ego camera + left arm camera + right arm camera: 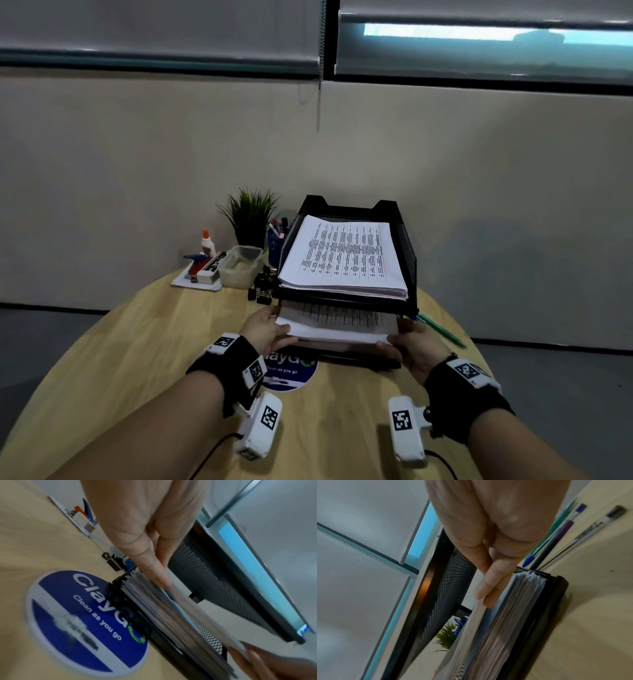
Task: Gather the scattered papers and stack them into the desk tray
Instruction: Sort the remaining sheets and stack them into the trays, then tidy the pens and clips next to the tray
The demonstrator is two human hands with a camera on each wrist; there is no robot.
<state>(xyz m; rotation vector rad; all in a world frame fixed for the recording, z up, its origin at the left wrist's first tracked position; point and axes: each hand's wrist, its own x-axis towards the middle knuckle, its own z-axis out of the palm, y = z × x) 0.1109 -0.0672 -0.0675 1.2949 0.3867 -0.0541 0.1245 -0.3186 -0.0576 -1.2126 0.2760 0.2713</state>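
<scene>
A round blue sticker point(85, 620) on the wooden table point(164, 342) reads "ClayGo" over "Clean as you go"; in the head view the left hand point(265, 330) and the tray hide most of it. The black two-tier mesh desk tray point(406, 253) stands toward the table's far edge. Its upper tier carries a stack of printed sheets point(346, 255), with lines of text too small to read. Both hands pinch a sheaf of papers point(337, 325) at the mouth of the lower tier, thumbs on top and fingers beneath, the right hand point(416, 346) at its right corner. The sheaf lies on more paper already in that tier; blur in the wrist views hides where one pile ends. Pens point(563, 534) lie along the tray's right side, partly hidden behind it. Binder clips point(262, 287) sit just left of the tray.
</scene>
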